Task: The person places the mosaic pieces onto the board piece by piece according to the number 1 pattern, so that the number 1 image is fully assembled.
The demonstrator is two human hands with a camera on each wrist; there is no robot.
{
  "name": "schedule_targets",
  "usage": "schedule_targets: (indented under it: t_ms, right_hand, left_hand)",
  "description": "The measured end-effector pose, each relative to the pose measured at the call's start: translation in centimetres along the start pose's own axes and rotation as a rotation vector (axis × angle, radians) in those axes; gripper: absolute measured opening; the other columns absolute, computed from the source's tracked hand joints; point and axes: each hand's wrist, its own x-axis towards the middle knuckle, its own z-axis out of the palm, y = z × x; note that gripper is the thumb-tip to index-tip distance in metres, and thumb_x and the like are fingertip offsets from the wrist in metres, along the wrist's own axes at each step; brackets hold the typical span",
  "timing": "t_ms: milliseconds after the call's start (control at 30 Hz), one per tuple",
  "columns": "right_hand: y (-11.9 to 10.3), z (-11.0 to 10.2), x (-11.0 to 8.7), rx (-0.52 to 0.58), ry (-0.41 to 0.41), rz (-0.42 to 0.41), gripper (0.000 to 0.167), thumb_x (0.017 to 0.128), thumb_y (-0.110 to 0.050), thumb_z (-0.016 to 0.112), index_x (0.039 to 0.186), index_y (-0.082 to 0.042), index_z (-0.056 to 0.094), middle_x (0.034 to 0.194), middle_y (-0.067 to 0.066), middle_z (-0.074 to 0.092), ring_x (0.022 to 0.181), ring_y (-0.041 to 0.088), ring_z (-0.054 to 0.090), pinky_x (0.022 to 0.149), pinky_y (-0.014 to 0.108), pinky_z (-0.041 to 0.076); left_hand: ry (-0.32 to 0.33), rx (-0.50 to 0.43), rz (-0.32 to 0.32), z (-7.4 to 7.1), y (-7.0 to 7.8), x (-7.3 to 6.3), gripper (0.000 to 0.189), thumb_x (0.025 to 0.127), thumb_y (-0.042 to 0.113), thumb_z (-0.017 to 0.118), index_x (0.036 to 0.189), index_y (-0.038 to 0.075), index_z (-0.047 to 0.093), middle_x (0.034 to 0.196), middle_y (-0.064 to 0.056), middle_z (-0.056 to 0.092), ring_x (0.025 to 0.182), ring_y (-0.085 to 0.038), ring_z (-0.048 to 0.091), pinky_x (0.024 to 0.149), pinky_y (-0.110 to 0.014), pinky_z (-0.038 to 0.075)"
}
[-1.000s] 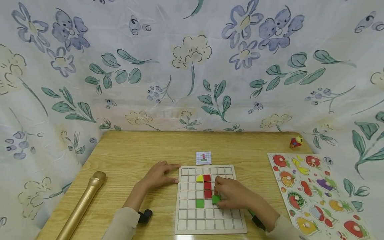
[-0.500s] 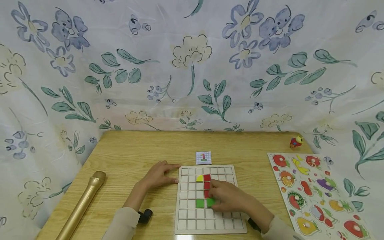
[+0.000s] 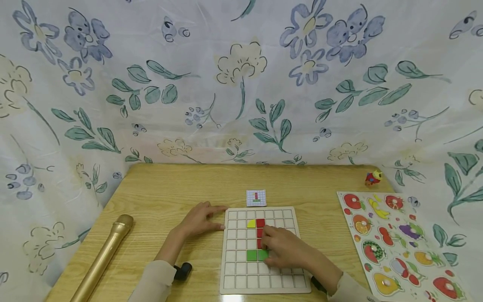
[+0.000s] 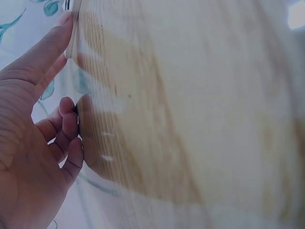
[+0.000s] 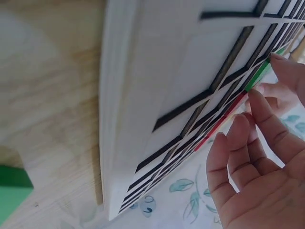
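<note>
A white gridded board [image 3: 241, 280] lies on the table, with one yellow tile [image 3: 251, 224], a column of red tiles [image 3: 260, 223] and two green tiles in one row. My right hand [image 3: 286, 249] pinches the right green tile [image 3: 263, 254] between thumb and index finger; the tile lies at its grid cell, beside the left green tile [image 3: 251, 255]. In the right wrist view the thumb and index fingertip sit at the two ends of the green strip [image 5: 259, 75]. My left hand [image 3: 198, 220] rests at the board's left edge, fingers relaxed, its thumb and index finger reaching the rim.
A small pattern card [image 3: 256, 198] lies just behind the board. To the left is a gold microphone [image 3: 109, 247]; to the right, a fruit puzzle board [image 3: 396, 239] and a small toy figure [image 3: 373, 178]. A green block [image 5: 13, 191] lies near the board's right side.
My right hand has moved left with the green tile, bringing it from off to the right into the cell beside the other green tile. The left hand has stayed put.
</note>
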Motion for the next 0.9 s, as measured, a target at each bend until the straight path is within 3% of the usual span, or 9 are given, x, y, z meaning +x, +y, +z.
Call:
schedule_targets:
  t_ms: [200,400,667,900]
  right_hand:
    - [0.0,0.0,-0.1,0.005,-0.003,0.011,0.023,0.079,-0.031,0.082,0.088,-0.017,0.067,0.096,-0.008,0.050,0.078,0.004,0.044,0.074,0.024,0.045]
    - [0.8,-0.9,-0.8,0.068,-0.010,0.087,0.025,0.081,-0.033,0.081,0.095,-0.016,0.069,0.098,-0.008,0.053,0.080,0.004,0.046,0.075,0.026,0.046]
    - [3.1,-2.7,-3.4,0.168,-0.027,0.161,0.026,0.079,-0.029,0.084,0.095,-0.017,0.068,0.097,-0.009,0.049,0.081,0.004,0.044,0.072,0.025,0.045]
    - [4.9,-4.0,-6.0,0.263,-0.075,0.203,0.029,0.077,-0.028,0.085,0.099,-0.019,0.069,0.099,-0.008,0.050,0.089,0.006,0.048,0.078,0.029,0.048]
  left_hand:
    - [0.001,0.007,0.000,0.0,0.1,0.0,0.065,0.081,0.046,0.079,0.140,0.027,0.060,0.077,-0.001,0.043,0.071,-0.013,0.032,0.064,-0.027,0.026]
    - [0.001,0.001,-0.005,0.0,0.0,0.0,0.064,0.080,0.045,0.080,0.139,0.027,0.060,0.078,-0.001,0.043,0.071,-0.014,0.032,0.064,-0.028,0.027]
    - [-0.003,0.014,0.013,0.1,-0.3,0.0,0.065,0.081,0.048,0.078,0.140,0.029,0.059,0.078,0.002,0.043,0.071,-0.013,0.033,0.065,-0.027,0.028]
    - [0.010,0.008,0.019,0.2,-0.4,0.1,0.065,0.081,0.049,0.078,0.139,0.028,0.060,0.077,0.002,0.042,0.070,-0.013,0.032,0.064,-0.026,0.027]
